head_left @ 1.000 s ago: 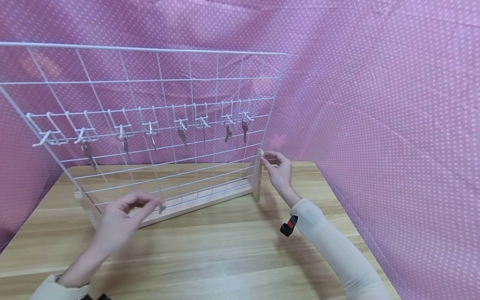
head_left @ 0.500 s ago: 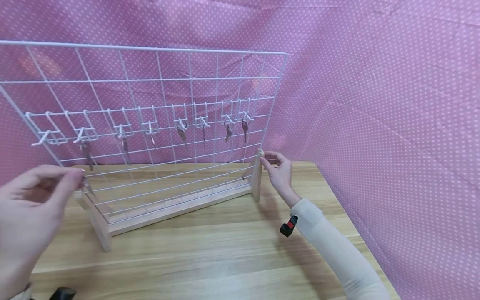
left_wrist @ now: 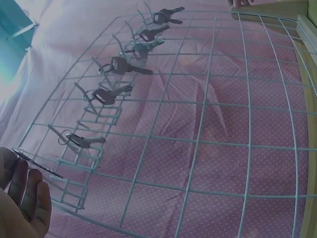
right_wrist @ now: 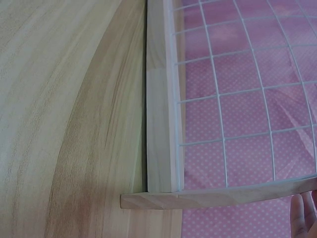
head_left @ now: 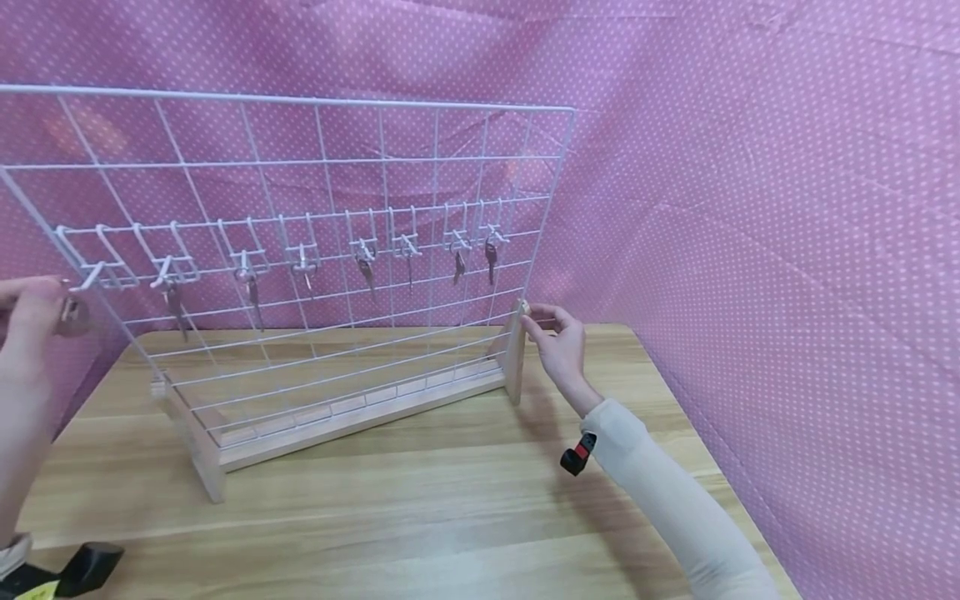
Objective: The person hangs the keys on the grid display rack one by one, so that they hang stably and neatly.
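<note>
At the left edge of the head view, my left hand [head_left: 28, 346] pinches a key by its ring, right beside the bare leftmost hook [head_left: 96, 273]. The key [left_wrist: 42, 167] shows thin and edge-on in the left wrist view, its ring close to the hook's tip; I cannot tell whether they touch. A white wire grid [head_left: 322, 158] carries the row of hooks, and the others each bear a key, such as the key [head_left: 174, 310] nearest this hand. My right hand [head_left: 562, 346] grips the top of the wooden end support [head_left: 515, 354] with thumb and fingers.
A wooden base bar [head_left: 360, 418] and a left end support [head_left: 197, 446] hold the grid upright on the wood-grain table [head_left: 450, 500]. Pink dotted cloth [head_left: 750, 208] hangs behind and to the right.
My left hand has carried the key from low before the grid, leftward and up to the leftmost hook. My right hand has stayed at the right support.
</note>
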Demonstrator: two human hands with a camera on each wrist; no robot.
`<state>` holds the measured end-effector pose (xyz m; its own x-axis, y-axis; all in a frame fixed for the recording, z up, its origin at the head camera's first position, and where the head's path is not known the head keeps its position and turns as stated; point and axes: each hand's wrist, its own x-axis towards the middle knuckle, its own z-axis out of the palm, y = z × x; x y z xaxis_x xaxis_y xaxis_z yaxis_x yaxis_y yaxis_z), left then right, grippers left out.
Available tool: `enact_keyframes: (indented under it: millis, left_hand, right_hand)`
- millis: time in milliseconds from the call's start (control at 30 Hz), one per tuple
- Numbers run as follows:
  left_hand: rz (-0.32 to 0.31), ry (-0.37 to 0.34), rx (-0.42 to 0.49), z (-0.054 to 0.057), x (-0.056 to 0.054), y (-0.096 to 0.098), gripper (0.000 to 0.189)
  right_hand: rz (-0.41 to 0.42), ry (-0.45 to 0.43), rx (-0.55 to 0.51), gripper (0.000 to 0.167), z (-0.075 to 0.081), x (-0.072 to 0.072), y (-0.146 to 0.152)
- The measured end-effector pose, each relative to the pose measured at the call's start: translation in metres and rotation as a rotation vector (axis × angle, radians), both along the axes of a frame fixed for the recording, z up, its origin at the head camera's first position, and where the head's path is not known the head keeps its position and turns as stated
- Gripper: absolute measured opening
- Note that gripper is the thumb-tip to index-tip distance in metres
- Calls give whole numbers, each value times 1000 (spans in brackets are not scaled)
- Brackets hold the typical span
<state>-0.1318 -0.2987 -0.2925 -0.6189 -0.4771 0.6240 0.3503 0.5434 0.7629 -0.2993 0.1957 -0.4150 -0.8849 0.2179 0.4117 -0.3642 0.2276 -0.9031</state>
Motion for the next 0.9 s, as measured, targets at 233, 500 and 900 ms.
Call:
enact_keyframes:
  millis: [233, 500, 900]
  left_hand:
    - [1, 24, 101, -7, -10, -4, 24]
    - [-34, 108, 218, -10, -14, 0, 18]
    - [-73, 11, 363, -17, 12, 15, 19]
  right_hand:
    - [8, 9, 8, 27, 0, -1, -1]
    - [22, 25, 18, 25, 0, -2, -3]
    - [46, 27, -51, 25, -2, 0, 2]
